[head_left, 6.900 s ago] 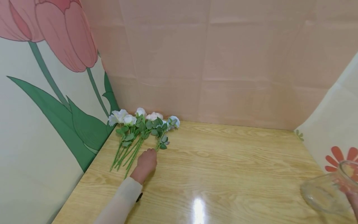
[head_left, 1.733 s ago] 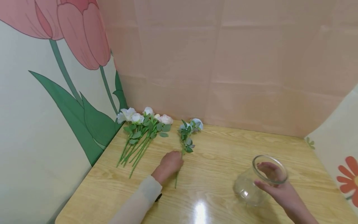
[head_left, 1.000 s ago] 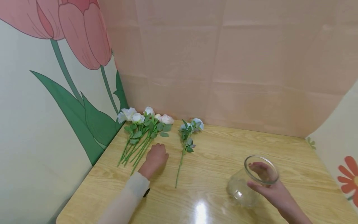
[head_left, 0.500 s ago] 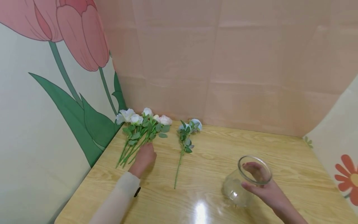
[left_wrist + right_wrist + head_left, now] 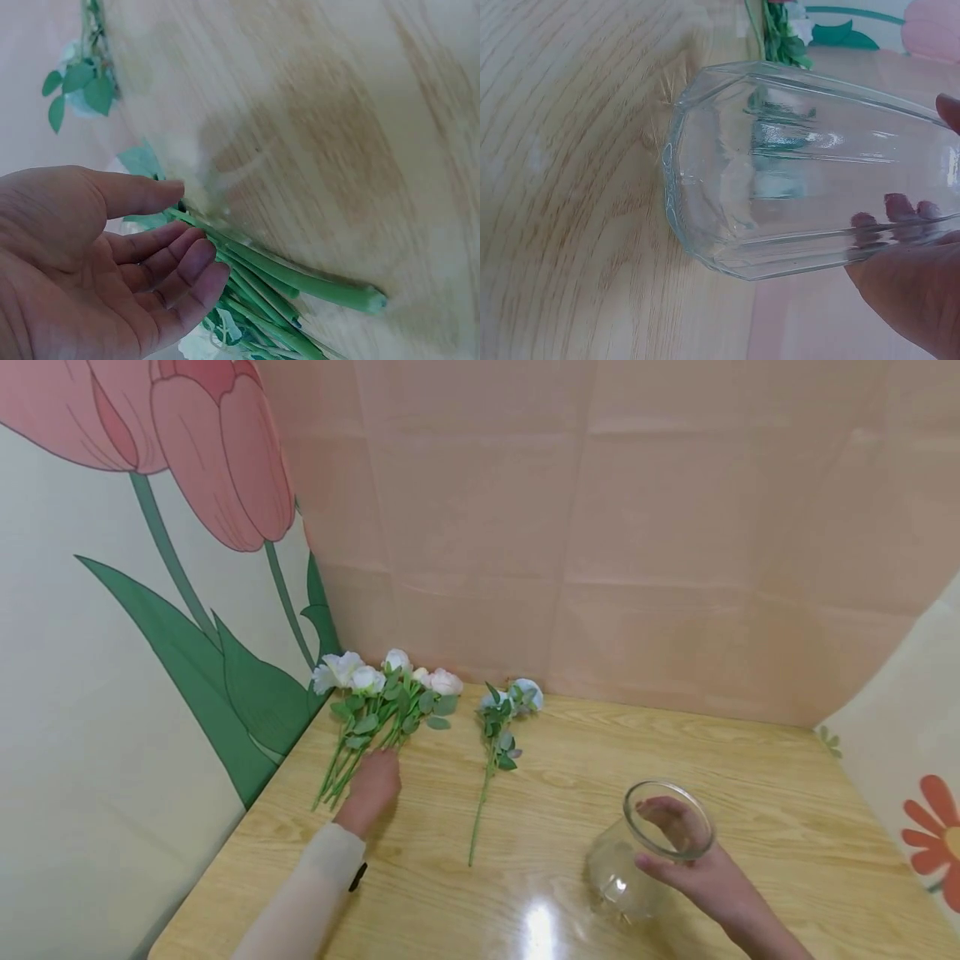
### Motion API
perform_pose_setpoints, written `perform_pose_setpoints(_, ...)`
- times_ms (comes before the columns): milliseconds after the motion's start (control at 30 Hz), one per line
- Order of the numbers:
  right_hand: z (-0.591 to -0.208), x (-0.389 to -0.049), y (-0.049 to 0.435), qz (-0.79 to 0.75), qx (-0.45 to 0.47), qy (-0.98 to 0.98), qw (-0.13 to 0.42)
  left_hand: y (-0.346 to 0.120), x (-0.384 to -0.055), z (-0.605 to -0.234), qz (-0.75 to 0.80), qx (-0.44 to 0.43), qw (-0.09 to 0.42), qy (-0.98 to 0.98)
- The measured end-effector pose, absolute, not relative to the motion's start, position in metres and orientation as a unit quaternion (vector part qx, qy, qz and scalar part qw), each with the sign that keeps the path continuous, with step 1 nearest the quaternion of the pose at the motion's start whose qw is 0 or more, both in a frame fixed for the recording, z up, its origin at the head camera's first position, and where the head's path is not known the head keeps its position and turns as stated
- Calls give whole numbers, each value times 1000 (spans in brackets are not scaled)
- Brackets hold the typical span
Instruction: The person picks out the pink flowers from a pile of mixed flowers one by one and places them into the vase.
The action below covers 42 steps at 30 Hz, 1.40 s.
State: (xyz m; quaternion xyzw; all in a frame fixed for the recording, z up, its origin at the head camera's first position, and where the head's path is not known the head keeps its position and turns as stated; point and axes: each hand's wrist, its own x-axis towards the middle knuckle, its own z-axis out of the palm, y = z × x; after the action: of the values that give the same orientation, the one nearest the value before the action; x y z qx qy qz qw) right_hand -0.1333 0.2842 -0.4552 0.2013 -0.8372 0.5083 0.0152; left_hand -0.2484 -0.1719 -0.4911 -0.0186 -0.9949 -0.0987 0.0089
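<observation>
My left hand [image 5: 372, 783] is at the stems of a bunch of white and pale pink flowers [image 5: 367, 680] lying at the back left of the table. In the left wrist view, thumb and fingers are loosely bent with a gap between them, their tips right at the green stems [image 5: 322, 289]. My right hand [image 5: 701, 872] grips a clear glass vase [image 5: 618, 868] round its neck, at the right front. The vase leans, mouth toward the hand. Faceted sides and base of the glass [image 5: 705, 172] show in the right wrist view.
A pale blue flower stem [image 5: 486, 793] with green leaves lies alone on the wooden table [image 5: 570, 777], between the bunch and the vase. A pink backdrop [image 5: 600, 527] rises behind; printed flower panels flank both sides.
The blue flower stem, earlier held by my left hand, lies apart from the bunch. My left hand has moved left to the other stems. The vase has come leftward with my right hand.
</observation>
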Motion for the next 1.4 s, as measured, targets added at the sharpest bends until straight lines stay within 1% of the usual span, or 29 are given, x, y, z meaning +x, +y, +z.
perform_pose_setpoints(300,-456,-132,277,501,208,-840,9,-176,-247,-493,-110,-12,6,-994)
perform_pose_setpoints(500,-456,-132,273,514,219,-829,9,-178,-247,-495,-121,-1,-6,-993)
perform_pose_setpoints(633,-457,-133,271,510,222,-831,19,-178,-246,-494,-109,-4,-2,-994)
perform_pose_setpoints(867,-457,-131,265,530,223,-818,17,-175,-248,-495,-106,5,2,-994)
perform_pose_setpoints(1100,-455,-130,257,540,231,-809,20,-172,-253,-498,-92,5,16,-996)
perform_pose_setpoints(1400,-457,-130,256,528,223,-819,17,-167,-257,-496,-125,16,5,-992)
